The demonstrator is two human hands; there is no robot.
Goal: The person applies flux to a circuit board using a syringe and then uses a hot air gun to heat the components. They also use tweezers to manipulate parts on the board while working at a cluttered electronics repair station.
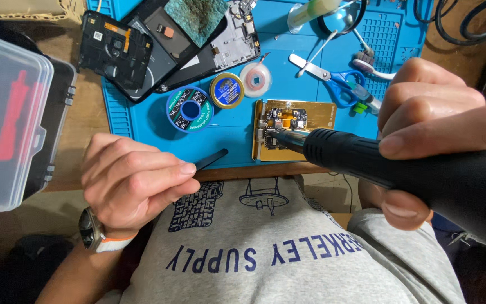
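My right hand [440, 126] grips a thick black hot-air tool [367, 160], and its metal nozzle points at a small circuit board [279, 121] clamped on a gold-coloured holder plate [316, 110]. My left hand [133, 180] pinches black tweezers [212, 159] near the front edge of the blue work mat [232, 135]; their tip rests over the mat, left of the plate. A watch sits on my left wrist.
On the mat lie a disassembled phone body [142, 45], a blue solder spool [189, 108], a round tin [226, 90], a small wick reel [255, 80], blue-handled scissors [333, 79], a magnifier and a toothbrush. A clear plastic case [9, 124] stands at left.
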